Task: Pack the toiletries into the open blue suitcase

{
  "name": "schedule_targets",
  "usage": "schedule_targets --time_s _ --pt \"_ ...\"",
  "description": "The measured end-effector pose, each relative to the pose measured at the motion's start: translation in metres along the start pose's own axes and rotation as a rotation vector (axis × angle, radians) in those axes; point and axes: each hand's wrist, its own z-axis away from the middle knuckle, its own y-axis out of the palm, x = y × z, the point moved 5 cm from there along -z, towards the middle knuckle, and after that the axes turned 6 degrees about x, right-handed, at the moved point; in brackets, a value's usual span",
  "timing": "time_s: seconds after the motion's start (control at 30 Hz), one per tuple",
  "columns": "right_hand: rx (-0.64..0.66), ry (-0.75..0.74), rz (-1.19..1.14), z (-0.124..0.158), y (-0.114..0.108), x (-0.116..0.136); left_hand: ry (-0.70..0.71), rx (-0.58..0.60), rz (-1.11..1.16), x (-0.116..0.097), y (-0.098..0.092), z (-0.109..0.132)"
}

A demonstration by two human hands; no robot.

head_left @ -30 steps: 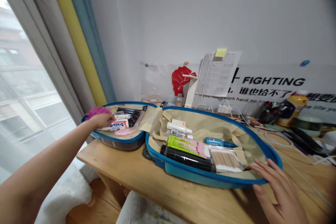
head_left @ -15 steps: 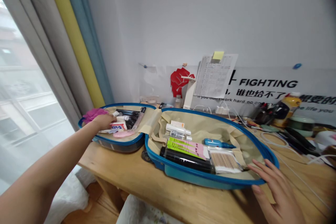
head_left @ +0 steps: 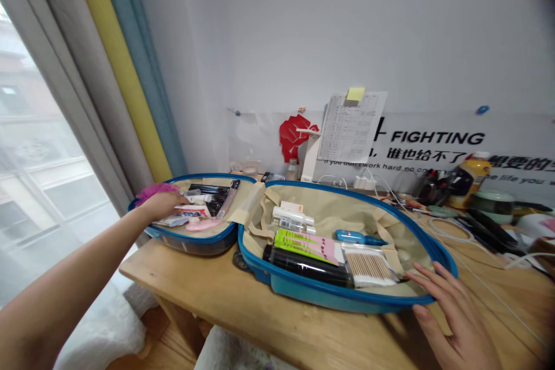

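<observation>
A blue hard-shell suitcase [head_left: 338, 299] lies spread open on the wooden table, both halves lined in beige. My left hand [head_left: 163, 207] reaches into the left half, beside a purple bath puff [head_left: 158, 189], a small white tube [head_left: 199, 199] and a toothpaste box or tube [head_left: 195, 211]; its fingertips are mostly hidden. On the near right rim rests my right hand [head_left: 453, 306], fingers apart, holding nothing. The right half contains a bag of cotton swabs [head_left: 369, 266], a black cylinder [head_left: 307, 267], green-and-pink packets [head_left: 306, 245], a blue bottle [head_left: 358, 237] and white tubes [head_left: 293, 215].
Behind the suitcase are a white lamp stand [head_left: 310, 156] and a small glass bottle [head_left: 292, 169]. At the right, white cables [head_left: 459, 234], a yellow bottle [head_left: 472, 176] and a green-lidded jar [head_left: 493, 205] crowd the table. Curtains [head_left: 125, 52] hang at the left.
My left hand has shifted slightly left and down within the left half, and the white tube beside it shows more. My right hand stays on the rim. The view has moved a little.
</observation>
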Motion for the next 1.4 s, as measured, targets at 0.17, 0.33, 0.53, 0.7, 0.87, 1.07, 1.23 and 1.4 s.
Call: schedule_targets --time_s 0.17,0.33,0.53,0.7,0.87,1.07,1.23,1.4 --pt "0.004 -0.009 0.003 0.001 0.002 0.000 0.042 -0.050 0.054 -0.003 -0.014 0.012" --pt "0.006 0.013 -0.018 0.003 0.002 -0.002 -0.011 -0.220 0.161 -0.017 -0.037 0.015" --pt "0.013 0.062 -0.054 0.005 0.003 -0.004 0.113 -0.340 0.330 -0.105 -0.080 -0.001" --pt "0.027 0.068 -0.063 0.006 0.002 -0.005 0.320 -0.236 0.274 -0.222 -0.113 -0.029" --pt "0.030 0.064 -0.050 0.005 0.000 -0.002 0.406 -0.066 0.228 -0.318 -0.111 -0.070" --pt "0.014 0.074 -0.080 0.005 0.000 0.000 0.397 0.037 0.209 -0.384 -0.088 -0.115" --pt "0.024 0.057 -0.071 0.004 -0.002 0.002 0.420 0.123 0.167 -0.418 -0.074 -0.133" --pt "0.034 0.051 -0.059 0.004 -0.003 0.004 0.505 0.219 0.163 -0.442 -0.060 -0.142"
